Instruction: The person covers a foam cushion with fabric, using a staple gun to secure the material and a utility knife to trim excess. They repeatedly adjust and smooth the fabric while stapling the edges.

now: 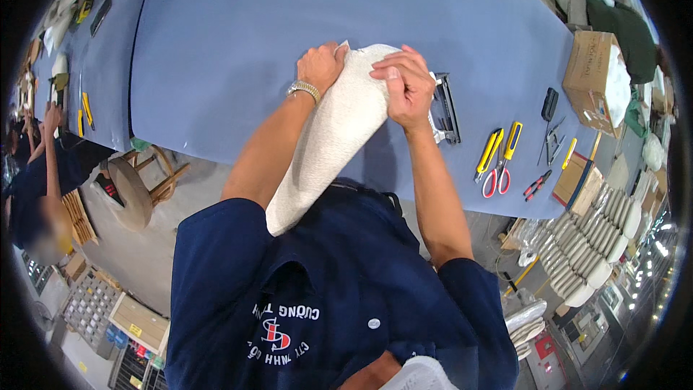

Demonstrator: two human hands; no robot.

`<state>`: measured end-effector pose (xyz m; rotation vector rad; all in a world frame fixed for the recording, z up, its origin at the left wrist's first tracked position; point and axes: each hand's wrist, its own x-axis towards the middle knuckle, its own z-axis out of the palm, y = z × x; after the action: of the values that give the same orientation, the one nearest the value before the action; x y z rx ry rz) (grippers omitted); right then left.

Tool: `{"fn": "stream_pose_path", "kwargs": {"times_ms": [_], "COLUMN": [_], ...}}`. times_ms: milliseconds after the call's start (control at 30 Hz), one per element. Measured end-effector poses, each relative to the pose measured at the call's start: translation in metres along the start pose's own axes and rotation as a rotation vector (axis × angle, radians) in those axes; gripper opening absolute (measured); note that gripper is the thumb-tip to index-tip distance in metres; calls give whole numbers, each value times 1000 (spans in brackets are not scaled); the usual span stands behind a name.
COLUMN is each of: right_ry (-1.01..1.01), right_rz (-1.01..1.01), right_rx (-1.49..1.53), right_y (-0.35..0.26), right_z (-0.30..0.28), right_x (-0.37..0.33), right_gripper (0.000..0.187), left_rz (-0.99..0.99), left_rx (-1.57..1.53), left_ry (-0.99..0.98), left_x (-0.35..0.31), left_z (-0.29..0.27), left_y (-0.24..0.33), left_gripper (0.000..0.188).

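A long off-white piece covered in textured fabric (pixel 336 141), like an upholstered pad, slants from the table up against my torso. My left hand (pixel 321 68), with a metal-band watch on the wrist, is closed on its far left edge, and a small fabric corner sticks up by the fingers. At the far right edge my right hand (pixel 406 87) has its fingers curled on the cover. Just right of that hand lies a staple gun (pixel 447 108), partly hidden behind it. The underside of the pad is out of sight.
On the blue table (pixel 231 43) to the right lie a yellow box cutter (pixel 490 152), a yellow-handled screwdriver (pixel 513 139), red-handled scissors (pixel 497 181) and pliers (pixel 538 185). A cardboard box (pixel 588 79) stands at the right. Stacked pads (pixel 592 245) sit beyond. Another person works at far left, near a stool (pixel 130 191).
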<state>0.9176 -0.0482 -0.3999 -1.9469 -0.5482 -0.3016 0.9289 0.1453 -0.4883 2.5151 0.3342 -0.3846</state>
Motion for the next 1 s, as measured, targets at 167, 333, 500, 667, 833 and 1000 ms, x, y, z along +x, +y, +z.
{"fn": "stream_pose_path", "kwargs": {"times_ms": [167, 333, 500, 667, 833, 1000], "right_ry": [82, 11, 203, 354, 181, -56], "right_rz": [141, 430, 620, 464, -311, -490], "right_rx": [200, 592, 758, 1044, 1201, 659], "right_y": [11, 46, 44, -5, -116, -181], "right_z": [23, 31, 36, 17, -41, -61], "right_x": [25, 25, 23, 29, 100, 135], "right_gripper": [33, 51, 71, 79, 66, 22], "left_rz": [30, 29, 46, 112, 459, 636], "left_rx": [114, 212, 144, -214, -556, -369], "left_ry": [42, 34, 81, 254, 597, 901], "left_x": [6, 14, 12, -21, -87, -152], "left_z": [-8, -12, -10, -42, -181, -242], "left_y": [-5, -1, -12, 18, 116, 119], "left_gripper": [46, 44, 46, 44, 28, 35]}}
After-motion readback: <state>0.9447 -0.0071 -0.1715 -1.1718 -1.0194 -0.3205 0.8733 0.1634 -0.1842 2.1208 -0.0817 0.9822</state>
